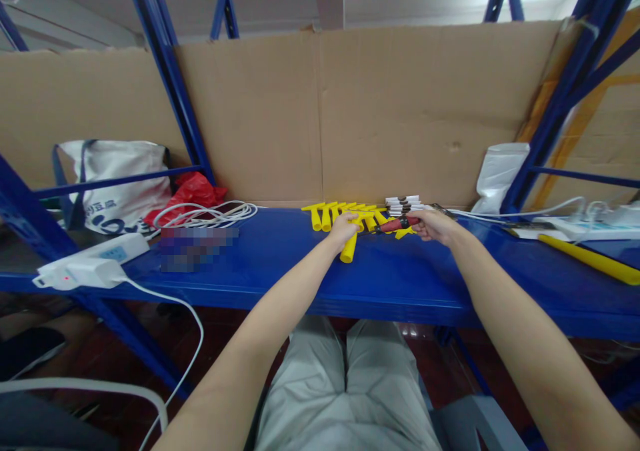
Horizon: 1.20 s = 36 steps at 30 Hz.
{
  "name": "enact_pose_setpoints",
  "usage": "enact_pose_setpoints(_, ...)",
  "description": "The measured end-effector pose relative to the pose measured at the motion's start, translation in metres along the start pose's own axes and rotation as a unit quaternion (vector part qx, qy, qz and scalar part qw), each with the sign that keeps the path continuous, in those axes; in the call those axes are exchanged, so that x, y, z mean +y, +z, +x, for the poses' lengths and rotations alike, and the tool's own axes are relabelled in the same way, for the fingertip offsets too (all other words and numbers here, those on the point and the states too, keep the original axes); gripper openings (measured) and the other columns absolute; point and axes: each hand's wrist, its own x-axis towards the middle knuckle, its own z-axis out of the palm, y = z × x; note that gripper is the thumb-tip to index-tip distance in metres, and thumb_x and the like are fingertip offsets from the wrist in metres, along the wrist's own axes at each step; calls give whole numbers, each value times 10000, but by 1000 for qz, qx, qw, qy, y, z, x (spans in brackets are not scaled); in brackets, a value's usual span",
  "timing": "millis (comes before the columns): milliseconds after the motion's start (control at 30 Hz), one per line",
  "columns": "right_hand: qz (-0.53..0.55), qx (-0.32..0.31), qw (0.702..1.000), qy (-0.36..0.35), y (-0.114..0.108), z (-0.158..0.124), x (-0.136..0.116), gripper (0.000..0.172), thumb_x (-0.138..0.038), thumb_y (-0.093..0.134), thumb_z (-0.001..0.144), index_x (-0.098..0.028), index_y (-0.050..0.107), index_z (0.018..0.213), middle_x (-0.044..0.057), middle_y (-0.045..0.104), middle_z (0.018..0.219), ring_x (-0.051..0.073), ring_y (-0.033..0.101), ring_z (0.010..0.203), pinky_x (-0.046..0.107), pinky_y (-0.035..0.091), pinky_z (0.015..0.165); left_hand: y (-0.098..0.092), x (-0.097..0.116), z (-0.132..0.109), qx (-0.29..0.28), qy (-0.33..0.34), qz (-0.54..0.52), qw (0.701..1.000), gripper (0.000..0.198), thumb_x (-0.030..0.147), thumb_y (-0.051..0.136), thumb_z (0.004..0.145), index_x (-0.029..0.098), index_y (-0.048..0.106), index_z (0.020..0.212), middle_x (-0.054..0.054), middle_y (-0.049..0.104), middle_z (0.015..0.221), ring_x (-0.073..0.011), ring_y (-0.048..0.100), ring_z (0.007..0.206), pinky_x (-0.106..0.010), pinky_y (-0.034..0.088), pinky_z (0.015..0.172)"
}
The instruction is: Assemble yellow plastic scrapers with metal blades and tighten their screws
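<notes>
My left hand (343, 228) is closed around a yellow T-shaped plastic piece (349, 249), whose stem points down toward me on the blue shelf (280, 264). My right hand (434, 224) grips a red-handled tool (397, 224) that points left toward that piece. Behind both hands lies a row of several more yellow T-shaped pieces (325, 214). A small stack of white flat parts (403, 204) sits just behind the tool.
A coil of white cable (210, 214), a red bag (193, 191) and a white tote bag (120, 184) lie at the left. A white power strip (95, 261) sits at the left edge. A long yellow bar (590, 259) and another power strip (575, 227) are at the right. Cardboard (350, 117) backs the shelf.
</notes>
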Motion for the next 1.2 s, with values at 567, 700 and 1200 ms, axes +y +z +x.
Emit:
enact_pose_setpoints(567, -436, 225, 871, -29, -29, 25, 23, 217, -297, 499, 838, -162, 658, 898, 128, 667, 866, 233, 636, 869, 304, 490, 711, 0, 2, -8, -30, -20, 77, 996, 478, -23, 599, 669, 107, 616, 1128, -96, 681, 1004, -193, 630, 914, -263, 472, 806)
enact_pose_setpoints(700, -443, 295, 846, 25, -42, 35, 36, 529, -467, 480, 838, -157, 553, 1260, 195, 533, 1301, 333, 479, 1221, 447, 415, 955, 0, 2, -9, -33, -23, 86, 995, 446, -11, 585, 687, 112, 612, 1115, -103, 663, 1078, -195, 614, 979, -263, 463, 837)
enact_pose_setpoints(1200, -395, 263, 880, 24, -46, 53, 52, 590, -488, 324, 896, -229, 394, 1421, 143, 398, 1451, 340, 302, 1354, 567, 239, 1061, 1, 3, -10, -24, -48, 34, 998, 436, 7, 579, 675, 133, 591, 1091, -116, 635, 1141, -205, 615, 983, -283, 472, 825)
